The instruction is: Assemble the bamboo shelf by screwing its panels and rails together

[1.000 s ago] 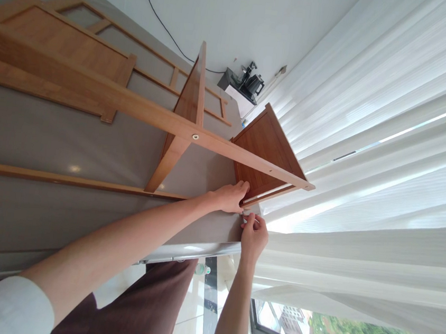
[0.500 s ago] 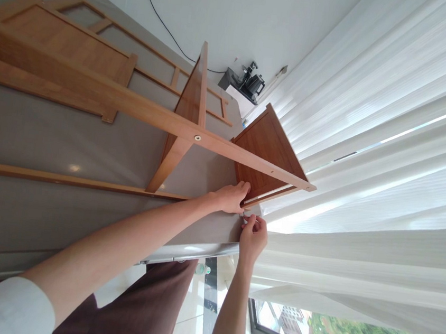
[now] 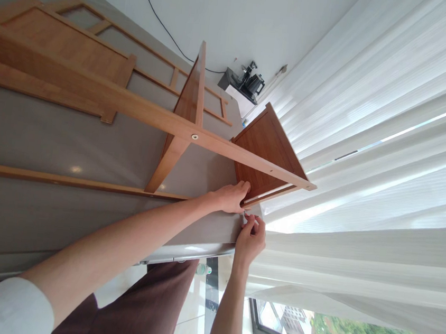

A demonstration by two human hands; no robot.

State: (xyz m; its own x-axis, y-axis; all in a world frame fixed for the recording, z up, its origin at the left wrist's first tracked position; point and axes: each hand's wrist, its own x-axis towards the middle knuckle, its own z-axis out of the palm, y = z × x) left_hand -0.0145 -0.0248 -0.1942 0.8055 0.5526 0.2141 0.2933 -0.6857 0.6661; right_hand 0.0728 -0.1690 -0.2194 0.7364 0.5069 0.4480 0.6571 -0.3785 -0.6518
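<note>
A wooden furniture frame (image 3: pixel 144 114) stands on the grey surface, with an upright middle panel (image 3: pixel 190 92) and an end panel (image 3: pixel 269 140) at its right. At the end panel's lower corner, my left hand (image 3: pixel 232 196) is closed around the wood, some of its fingers hidden behind the rail. Just below and to the right, my right hand (image 3: pixel 253 237) pinches a thin metal tool, too small to make out fully, against the outer side of that corner. A round metal fastener (image 3: pixel 195 137) sits in the top rail where the middle panel meets it.
Behind the frame lie a loose wooden panel (image 3: pixel 70 47) and a slatted wooden piece (image 3: pixel 157 72). A black kettle (image 3: pixel 254 85) stands on a small cabinet by the wall. White curtains (image 3: pixel 358 245) hang close on the right. A bottle (image 3: pixel 203 269) is on the floor.
My right hand has shifted slightly left and turned a little at the corner. My left hand keeps its hold, and the frame has hardly moved.
</note>
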